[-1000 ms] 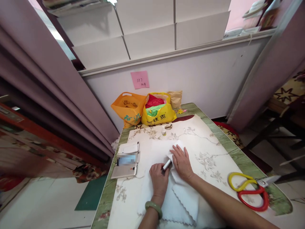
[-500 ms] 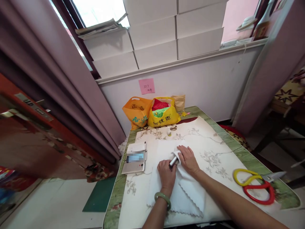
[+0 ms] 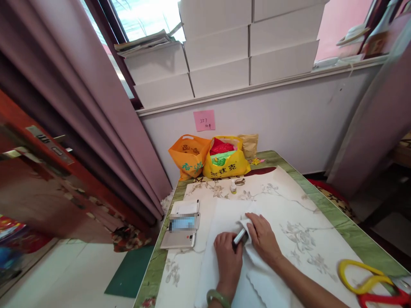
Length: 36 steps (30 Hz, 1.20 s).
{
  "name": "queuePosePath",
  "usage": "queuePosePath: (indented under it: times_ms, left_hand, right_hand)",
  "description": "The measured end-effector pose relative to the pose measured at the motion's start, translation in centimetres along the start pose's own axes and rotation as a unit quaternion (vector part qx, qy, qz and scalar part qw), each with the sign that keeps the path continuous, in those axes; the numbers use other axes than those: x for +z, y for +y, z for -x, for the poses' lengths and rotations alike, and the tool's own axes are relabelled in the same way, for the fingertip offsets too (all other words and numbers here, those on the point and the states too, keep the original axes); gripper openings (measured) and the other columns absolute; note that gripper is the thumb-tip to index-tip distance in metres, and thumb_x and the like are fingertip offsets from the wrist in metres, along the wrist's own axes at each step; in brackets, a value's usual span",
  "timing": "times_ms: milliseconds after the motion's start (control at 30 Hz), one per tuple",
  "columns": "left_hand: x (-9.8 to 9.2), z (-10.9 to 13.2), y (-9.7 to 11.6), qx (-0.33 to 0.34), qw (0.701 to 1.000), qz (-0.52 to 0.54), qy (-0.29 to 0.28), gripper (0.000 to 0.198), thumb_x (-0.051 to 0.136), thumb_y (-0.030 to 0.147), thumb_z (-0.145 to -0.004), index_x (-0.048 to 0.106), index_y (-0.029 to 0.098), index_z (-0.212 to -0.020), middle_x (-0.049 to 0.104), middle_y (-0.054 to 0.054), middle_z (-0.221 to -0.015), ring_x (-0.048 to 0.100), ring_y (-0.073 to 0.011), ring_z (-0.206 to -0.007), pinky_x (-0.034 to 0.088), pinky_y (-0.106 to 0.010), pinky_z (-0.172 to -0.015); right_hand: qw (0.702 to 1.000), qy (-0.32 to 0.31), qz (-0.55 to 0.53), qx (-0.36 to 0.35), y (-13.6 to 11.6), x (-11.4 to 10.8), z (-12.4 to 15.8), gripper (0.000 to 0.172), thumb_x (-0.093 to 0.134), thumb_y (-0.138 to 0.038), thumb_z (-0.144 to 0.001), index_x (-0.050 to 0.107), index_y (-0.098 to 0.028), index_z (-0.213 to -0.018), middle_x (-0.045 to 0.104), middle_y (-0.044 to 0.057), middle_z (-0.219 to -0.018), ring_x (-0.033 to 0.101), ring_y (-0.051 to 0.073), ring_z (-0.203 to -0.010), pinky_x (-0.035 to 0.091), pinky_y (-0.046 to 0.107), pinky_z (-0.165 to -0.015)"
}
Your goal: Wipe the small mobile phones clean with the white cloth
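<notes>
My left hand (image 3: 227, 260), wearing a pale green bangle (image 3: 218, 297) at the wrist, has its fingers curled around the dark near end of a small silver-and-black bar-shaped object (image 3: 239, 238). What the object is I cannot make out. My right hand (image 3: 263, 240) is closed on a fold of white cloth (image 3: 258, 273), with the far end of the object against this fold and partly hidden by it. The cloth has a zigzag-cut edge and spreads below both hands. Under it lies a larger white sheet (image 3: 221, 214).
Several phones (image 3: 178, 240) lie in a row to the left. Scissors (image 3: 366, 278) with yellow and red handles are at the right edge. A small bottle (image 3: 233, 187) stands further back, before an orange bag (image 3: 189, 156) and a yellow bag (image 3: 226, 167) near the wall.
The camera has shifted, so the table sits lower in view and the scissors are partly cut off. Both hands keep their hold on the object and cloth.
</notes>
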<state>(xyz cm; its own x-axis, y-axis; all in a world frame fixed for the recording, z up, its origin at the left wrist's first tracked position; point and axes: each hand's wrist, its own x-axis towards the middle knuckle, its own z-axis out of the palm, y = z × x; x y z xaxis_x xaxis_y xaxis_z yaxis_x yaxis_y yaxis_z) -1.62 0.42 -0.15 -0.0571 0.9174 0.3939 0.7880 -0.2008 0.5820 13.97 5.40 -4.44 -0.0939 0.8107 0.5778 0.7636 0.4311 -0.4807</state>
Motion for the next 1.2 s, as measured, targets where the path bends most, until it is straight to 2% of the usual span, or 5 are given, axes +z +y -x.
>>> queuePosePath:
  times_ms: [167, 300, 600, 833, 1200]
  left_hand:
    - [0.6, -0.4, -1.0, 0.015, 1.000, -0.002, 0.006, 0.023, 0.064, 0.016, -0.075, 0.063, 0.024, -0.096, 0.066, -0.004, -0.093, 0.058, -0.0233, -0.091, 0.043, -0.039, -0.083]
    - [0.5, -0.5, -1.0, 0.017, 1.000, -0.002, -0.010, 0.017, 0.061, 0.018, -0.079, 0.064, 0.025, -0.093, 0.065, -0.005, -0.091, 0.058, -0.0240, -0.090, 0.043, -0.040, -0.081]
    - [0.0, 0.3, 0.3, -0.005, 1.000, 0.004, -0.002, 0.012, 0.062, 0.015, -0.077, 0.063, 0.023, -0.086, 0.063, -0.003, -0.087, 0.055, -0.0219, -0.089, 0.040, -0.037, -0.082]
    - [0.7, 0.7, -0.3, 0.009, 0.999, 0.015, 0.037, 0.022, 0.066, 0.017, -0.075, 0.062, 0.021, -0.097, 0.063, -0.003, -0.089, 0.055, -0.0214, -0.088, 0.040, -0.037, -0.083]
    - [0.3, 0.9, -0.6, 0.002, 0.999, 0.023, 0.036, 0.011, 0.067, 0.016, -0.073, 0.063, 0.020, -0.083, 0.064, -0.002, -0.084, 0.055, -0.0202, -0.087, 0.039, -0.034, -0.082]
  right_hand:
    - [1.000, -0.009, 0.004, -0.003, 0.1, 0.0, 0.0, 0.045, 0.041, -0.030, -0.096, 0.039, -0.026, -0.141, 0.058, 0.007, -0.133, 0.052, 0.025, -0.125, 0.036, 0.053, -0.108]
    - [1.000, -0.009, 0.011, -0.006, -0.1, 0.0, -0.1, 0.049, 0.041, -0.030, -0.095, 0.035, -0.028, -0.144, 0.058, 0.006, -0.134, 0.052, 0.026, -0.125, 0.037, 0.054, -0.108]
    - [1.000, -0.003, 0.008, -0.002, 0.3, 0.3, 0.2, 0.039, 0.037, -0.034, -0.097, 0.047, -0.023, -0.133, 0.061, 0.008, -0.128, 0.055, 0.024, -0.120, 0.034, 0.051, -0.109]
    - [1.000, 0.008, 0.011, -0.004, 0.5, 0.3, 0.2, 0.037, 0.034, -0.036, -0.098, 0.053, -0.021, -0.126, 0.064, 0.009, -0.121, 0.057, 0.024, -0.114, 0.035, 0.050, -0.107]
    - [1.000, 0.014, 0.010, 0.007, 0.3, 0.6, 0.3, 0.040, 0.038, -0.042, -0.096, 0.055, -0.020, -0.125, 0.065, 0.008, -0.120, 0.058, 0.024, -0.113, 0.038, 0.047, -0.106]
